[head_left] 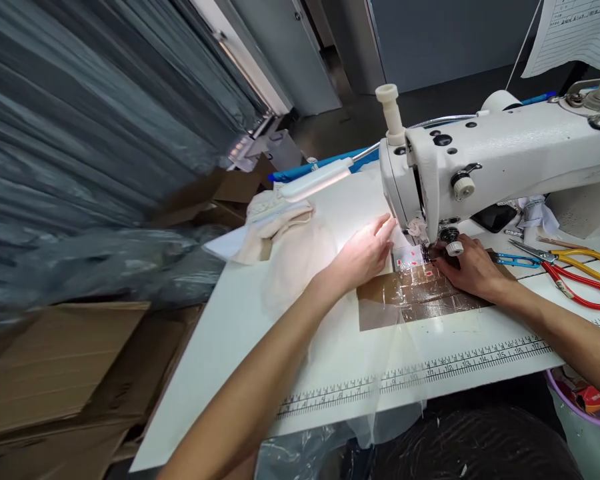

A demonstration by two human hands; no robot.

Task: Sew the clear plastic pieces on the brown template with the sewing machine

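My left hand (pixel 367 250) lies left of the needle area of a white sewing machine (pixel 510 160), its fingers stretched out on the edge of a sheer pale fabric (pixel 303 257). That fabric spreads over the table to the left, and a see-through strip hangs over the front edge. My right hand (pixel 473 270) is on the other side of the presser foot (pixel 425 252), fingers bent and drawn together. Its fingertips are partly hidden by the machine's knob, so what they hold is unclear. Below both hands, a brown plate covered with clear tape (pixel 420 300) lies on the table.
Yellow-handled scissors (pixel 587 260), red-handled scissors (pixel 580 287) and a blue tool (pixel 517 260) lie right of my right hand. A printed ruler (pixel 420 377) runs along the table's front. A lamp (pixel 317 180) reaches over the back; cardboard boxes (pixel 60 360) stand left.
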